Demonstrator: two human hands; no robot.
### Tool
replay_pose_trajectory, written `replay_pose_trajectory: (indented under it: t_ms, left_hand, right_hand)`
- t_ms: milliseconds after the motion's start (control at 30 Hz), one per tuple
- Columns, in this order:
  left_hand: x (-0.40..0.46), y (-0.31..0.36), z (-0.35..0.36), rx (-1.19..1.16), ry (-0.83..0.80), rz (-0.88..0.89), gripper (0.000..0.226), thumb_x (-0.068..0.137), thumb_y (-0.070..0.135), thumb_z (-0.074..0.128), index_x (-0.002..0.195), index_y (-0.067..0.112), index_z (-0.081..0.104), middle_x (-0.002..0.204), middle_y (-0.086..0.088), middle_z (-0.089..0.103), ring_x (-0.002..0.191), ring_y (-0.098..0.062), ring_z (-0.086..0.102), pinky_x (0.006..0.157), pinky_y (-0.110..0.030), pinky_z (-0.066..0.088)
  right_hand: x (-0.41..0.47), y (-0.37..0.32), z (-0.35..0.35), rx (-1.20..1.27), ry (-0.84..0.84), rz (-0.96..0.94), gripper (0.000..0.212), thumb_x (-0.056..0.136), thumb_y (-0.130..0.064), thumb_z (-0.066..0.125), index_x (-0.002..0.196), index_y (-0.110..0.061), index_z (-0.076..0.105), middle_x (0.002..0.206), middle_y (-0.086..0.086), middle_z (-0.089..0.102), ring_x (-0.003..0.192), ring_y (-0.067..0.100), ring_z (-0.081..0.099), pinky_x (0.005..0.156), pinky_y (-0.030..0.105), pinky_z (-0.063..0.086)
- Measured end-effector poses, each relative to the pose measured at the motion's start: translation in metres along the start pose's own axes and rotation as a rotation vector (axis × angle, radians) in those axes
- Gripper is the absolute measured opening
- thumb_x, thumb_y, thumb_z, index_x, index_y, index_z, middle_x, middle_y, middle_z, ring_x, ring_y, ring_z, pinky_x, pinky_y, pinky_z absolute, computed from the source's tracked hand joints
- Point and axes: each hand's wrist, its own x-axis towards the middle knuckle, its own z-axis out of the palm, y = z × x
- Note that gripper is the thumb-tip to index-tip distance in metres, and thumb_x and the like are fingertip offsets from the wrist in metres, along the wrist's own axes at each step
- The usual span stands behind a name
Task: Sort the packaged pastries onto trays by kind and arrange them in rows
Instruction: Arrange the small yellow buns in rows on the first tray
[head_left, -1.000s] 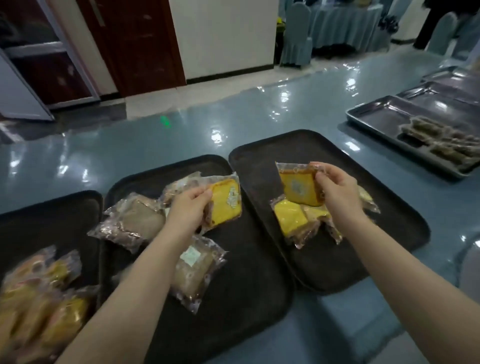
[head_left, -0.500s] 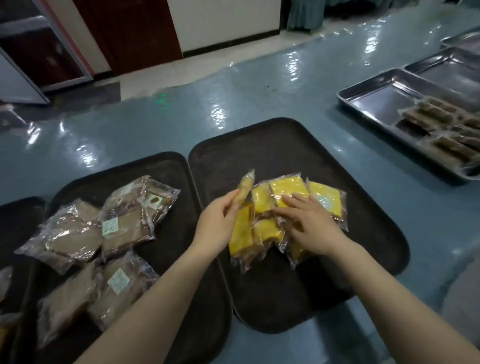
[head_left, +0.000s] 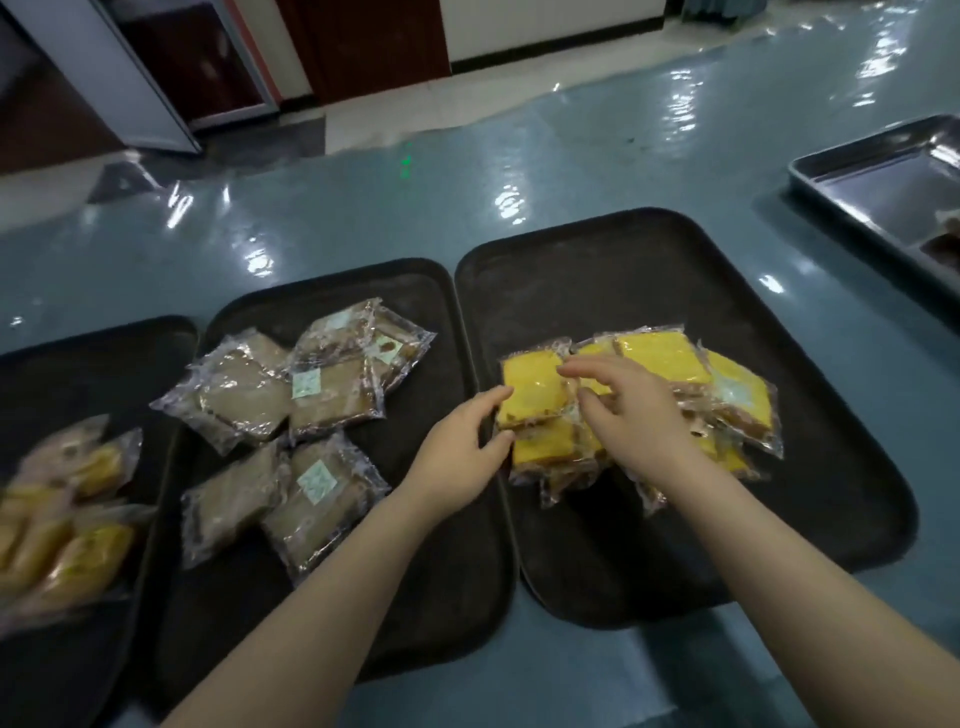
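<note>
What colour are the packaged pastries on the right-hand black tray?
Bright yellow tops with brown edges, in clear wrappers: the yellow pastries, seen in the head view.

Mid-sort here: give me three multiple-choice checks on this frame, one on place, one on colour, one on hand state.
1. Where do the yellow pastries under the hands lie?
A. right dark tray
B. metal tray
C. bare counter

2. What colour are the pastries on the middle dark tray?
A. green
B. brown
C. white

3. What is the left hand doing?
A. hanging idle
B. lifting a tray
C. touching a yellow pack's edge

Key: 1 A, the pile sits inside its rim; 2 B, the brown pastries show through clear wrap; 3 C, its fingertips meet the pack while the right hand rests on the pile.
</note>
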Motion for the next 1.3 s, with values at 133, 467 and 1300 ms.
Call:
replay_pose_trajectory:
  t_ms: [133,467,1300]
  left_hand:
    - [-0.028,-0.021,-0.035,-0.151,0.150,-0.012,0.046,0.090,0.014,0.057,0.133,0.029,0.048,0.128,0.014,0.054,0.121,0.003,0.046,0.101,-0.014,0.034]
    - [-0.144,-0.098,-0.145,-0.466,0.607,-0.240,0.033,0.092,0.013,0.055,0.119,0.032,0.054,0.106,0.017,0.067,0.096,0.006,0.061,0.072,-0.007,0.045]
    - [-0.385,-0.371,-0.378,-0.620,0.866,-0.454,0.024,0.092,0.010,0.054,0.100,0.029,0.067,0.097,0.008,0.073,0.094,-0.007,0.067,0.085,-0.031,0.050]
  right_hand:
    - [0.010,-0.037,0.032,0.004,-0.121,-0.066,0.032,0.090,-0.006,0.057,0.114,-0.022,0.069,0.117,-0.010,0.064,0.113,0.005,0.052,0.096,0.016,0.034]
    - [0.024,-0.145,0.136,0.197,-0.318,-0.076,0.029,0.092,-0.015,0.059,0.103,-0.040,0.066,0.077,-0.016,0.068,0.064,-0.004,0.058,0.055,0.008,0.040]
    - [-0.039,-0.389,0.420,0.199,-0.431,0.030,0.029,0.093,-0.017,0.060,0.092,-0.045,0.064,0.098,-0.021,0.065,0.082,0.005,0.065,0.059,0.023,0.056]
